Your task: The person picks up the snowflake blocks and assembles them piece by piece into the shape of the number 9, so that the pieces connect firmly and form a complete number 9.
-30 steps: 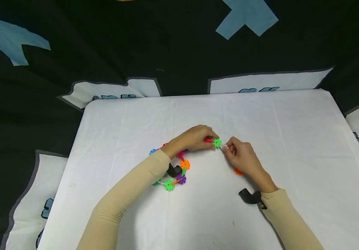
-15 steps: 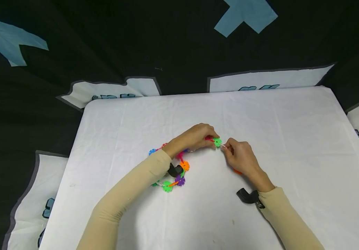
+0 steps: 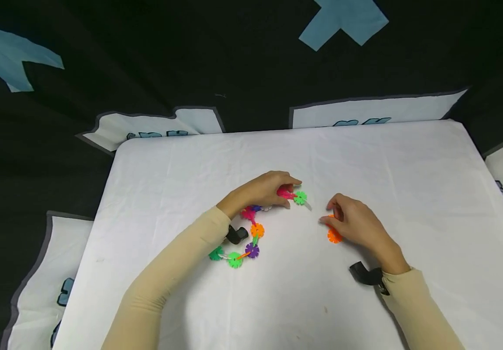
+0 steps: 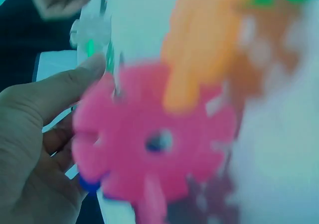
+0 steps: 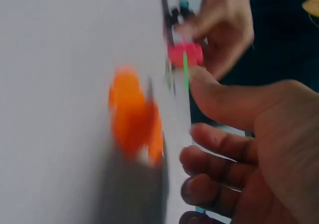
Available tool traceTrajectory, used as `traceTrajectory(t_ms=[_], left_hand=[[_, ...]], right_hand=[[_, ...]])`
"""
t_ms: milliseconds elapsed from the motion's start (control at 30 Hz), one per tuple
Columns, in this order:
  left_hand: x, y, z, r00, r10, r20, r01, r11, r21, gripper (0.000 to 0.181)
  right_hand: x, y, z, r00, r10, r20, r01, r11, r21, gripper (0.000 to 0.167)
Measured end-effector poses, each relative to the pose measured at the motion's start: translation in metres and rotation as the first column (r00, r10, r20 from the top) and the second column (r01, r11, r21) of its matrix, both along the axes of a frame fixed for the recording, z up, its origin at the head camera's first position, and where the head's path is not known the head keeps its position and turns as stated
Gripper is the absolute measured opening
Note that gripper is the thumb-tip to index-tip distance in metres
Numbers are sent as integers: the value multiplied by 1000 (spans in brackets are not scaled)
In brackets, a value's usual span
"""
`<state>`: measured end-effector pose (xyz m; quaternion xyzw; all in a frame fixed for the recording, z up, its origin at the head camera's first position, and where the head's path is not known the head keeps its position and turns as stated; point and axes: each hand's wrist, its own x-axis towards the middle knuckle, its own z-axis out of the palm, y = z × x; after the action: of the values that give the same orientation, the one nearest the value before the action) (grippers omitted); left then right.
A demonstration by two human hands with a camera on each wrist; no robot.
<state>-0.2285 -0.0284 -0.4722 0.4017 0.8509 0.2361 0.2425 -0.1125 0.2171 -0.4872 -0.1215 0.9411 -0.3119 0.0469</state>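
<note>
A chain of colourful notched plastic discs curves across the white cloth, with a purple disc and an orange disc among them. My left hand holds the chain's far end by a pink disc, its thumb and fingers on either side. Beyond the fingers a green disc is joined on, and from it sticks a pale clear disc, seen edge-on. My right hand has thumb and index finger parted, nothing between them. Beside and partly under it are loose orange discs, blurred in the right wrist view.
A white cloth covers the table. Past its far edge hangs a dark curtain with pale blue shapes. Each wrist wears a black camera mount, one on the left and one on the right.
My right hand has let go of the pale clear disc and moved right, to the orange discs. That disc stays on the green one. My left hand has shifted slightly left with the chain.
</note>
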Motion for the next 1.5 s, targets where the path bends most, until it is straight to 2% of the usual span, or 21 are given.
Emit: traceTrajectory(t_ms=[133, 267, 400, 500, 633, 767, 967, 1133, 1333, 1500], left_hand=[[-2, -7, 3, 999, 31, 37, -31, 999, 20, 65], [-3, -11, 4, 998, 26, 49, -27, 1000, 12, 68], [-2, -15, 3, 998, 9, 55, -8, 1000, -20, 69], [-1, -20, 4, 999, 12, 52, -10, 999, -40, 67], [-2, -23, 4, 999, 20, 50, -17, 999, -49, 62], [-2, -23, 4, 999, 18, 48, -15, 998, -56, 60], [-2, -24, 4, 999, 21, 41, -19, 998, -56, 59], [-2, -24, 3, 999, 20, 36, -18, 999, -45, 59], [-2, -20, 4, 1000, 6, 25, -4, 999, -48, 60], [0, -14, 6, 1000, -13, -15, 13, 1000, -28, 60]], right_hand=[[10, 18, -4, 1000, -12, -6, 12, 999, 36, 22], [13, 21, -8, 1000, -7, -18, 8, 1000, 27, 17], [15, 21, -7, 999, 33, -9, -33, 998, 58, 26], [18, 22, -5, 996, 77, 34, -80, 993, 92, 36], [19, 23, -3, 992, 118, 48, -122, 987, 105, 32], [19, 22, -3, 990, 138, 14, -139, 985, 102, 25], [22, 21, -1, 988, 145, 59, -151, 981, 119, 44], [23, 18, -3, 986, 166, 33, -169, 975, 141, 32], [27, 18, -6, 988, 149, 31, -152, 979, 135, 32], [30, 20, -6, 988, 151, 27, -154, 980, 128, 30]])
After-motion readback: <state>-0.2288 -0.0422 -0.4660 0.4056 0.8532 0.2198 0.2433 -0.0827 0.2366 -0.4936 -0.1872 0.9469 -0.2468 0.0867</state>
